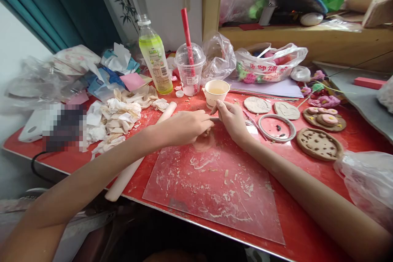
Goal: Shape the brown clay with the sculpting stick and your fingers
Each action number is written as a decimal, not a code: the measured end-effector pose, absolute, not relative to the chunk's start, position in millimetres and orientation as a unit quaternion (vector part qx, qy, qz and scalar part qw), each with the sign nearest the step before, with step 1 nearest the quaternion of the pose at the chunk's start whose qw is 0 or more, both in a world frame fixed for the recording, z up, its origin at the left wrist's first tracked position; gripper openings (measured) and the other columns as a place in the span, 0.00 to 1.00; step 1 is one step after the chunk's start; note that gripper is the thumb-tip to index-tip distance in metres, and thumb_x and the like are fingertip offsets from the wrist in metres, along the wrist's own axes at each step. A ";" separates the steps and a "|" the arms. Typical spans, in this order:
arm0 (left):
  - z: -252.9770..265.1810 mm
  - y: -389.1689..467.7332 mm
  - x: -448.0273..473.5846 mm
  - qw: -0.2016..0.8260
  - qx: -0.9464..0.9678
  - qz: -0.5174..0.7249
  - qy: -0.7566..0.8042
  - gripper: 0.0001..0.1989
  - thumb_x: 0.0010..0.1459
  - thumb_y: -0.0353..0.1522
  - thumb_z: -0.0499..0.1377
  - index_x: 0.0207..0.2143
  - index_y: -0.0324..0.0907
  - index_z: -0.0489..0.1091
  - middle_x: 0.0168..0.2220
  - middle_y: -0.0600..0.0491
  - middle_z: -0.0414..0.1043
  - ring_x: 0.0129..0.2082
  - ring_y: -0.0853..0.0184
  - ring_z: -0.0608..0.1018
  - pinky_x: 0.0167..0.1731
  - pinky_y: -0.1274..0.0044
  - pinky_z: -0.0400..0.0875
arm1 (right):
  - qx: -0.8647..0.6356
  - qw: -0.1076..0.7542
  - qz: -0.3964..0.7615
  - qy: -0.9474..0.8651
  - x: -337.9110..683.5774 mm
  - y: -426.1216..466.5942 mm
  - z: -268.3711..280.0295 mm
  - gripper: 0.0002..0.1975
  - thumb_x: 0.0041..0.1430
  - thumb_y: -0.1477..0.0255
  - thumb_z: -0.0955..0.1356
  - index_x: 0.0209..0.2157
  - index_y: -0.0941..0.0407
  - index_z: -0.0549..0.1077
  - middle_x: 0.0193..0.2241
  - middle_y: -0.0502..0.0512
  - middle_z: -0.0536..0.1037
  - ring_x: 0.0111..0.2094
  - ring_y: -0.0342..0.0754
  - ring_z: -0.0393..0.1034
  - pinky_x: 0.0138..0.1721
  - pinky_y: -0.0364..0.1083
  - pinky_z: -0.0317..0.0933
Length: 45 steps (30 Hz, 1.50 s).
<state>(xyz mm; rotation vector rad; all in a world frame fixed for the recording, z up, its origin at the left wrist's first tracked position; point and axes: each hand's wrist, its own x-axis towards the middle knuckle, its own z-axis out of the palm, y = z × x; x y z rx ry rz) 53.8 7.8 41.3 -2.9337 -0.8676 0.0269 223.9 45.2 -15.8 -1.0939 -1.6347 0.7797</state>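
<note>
My left hand [190, 127] reaches in with its fingers curled down over a small brownish clay piece [204, 143] on the clear board [211, 188]. What its fingertips grip is hidden. Just to the right, my right hand [231, 120] has its thumb and fingers pinched together beside a paper cup [217, 92] of yellowish liquid. Whatever it pinches is too small to name. A thin greyish edge [216, 120] shows between the two hands. Dried clay scraps smear the board in front of them.
A rolling pin [167, 114] lies left of the board. Crumpled tissues [115, 114], a green drink bottle [156, 59] and a plastic cup with a red straw [190, 65] stand behind. On the right are a clay ring [276, 127], decorated clay discs [319, 144] and a plastic bag [365, 172].
</note>
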 end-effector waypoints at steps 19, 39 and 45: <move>51.3 -11.3 38.6 -0.039 -0.976 0.008 -0.215 0.13 0.55 0.19 0.49 0.36 0.37 0.70 0.33 0.51 0.70 0.33 0.69 0.68 0.32 0.78 0.62 | -0.450 0.472 0.321 -0.686 223.1 45.1 -15.8 0.23 0.61 0.58 0.58 0.19 0.57 0.65 0.16 0.49 0.60 0.22 0.43 0.57 0.25 0.43 0.48; 40.9 16.9 76.0 -0.017 -0.967 -0.007 -0.254 0.07 0.56 0.25 0.52 0.34 0.37 0.69 0.34 0.50 0.69 0.34 0.66 0.70 0.33 0.76 0.63 | -0.398 0.356 0.332 -0.777 238.5 61.1 -16.1 0.22 0.61 0.56 0.56 0.27 0.59 0.69 0.22 0.51 0.68 0.26 0.44 0.60 0.30 0.43 0.53; 48.9 -3.0 43.6 -0.045 -0.961 0.008 -0.274 0.11 0.56 0.22 0.48 0.35 0.37 0.70 0.32 0.50 0.69 0.33 0.69 0.68 0.32 0.78 0.62 | -0.395 0.330 0.309 -0.800 242.5 62.1 -12.2 0.20 0.63 0.61 0.55 0.30 0.58 0.71 0.16 0.47 0.62 0.21 0.43 0.57 0.28 0.42 0.53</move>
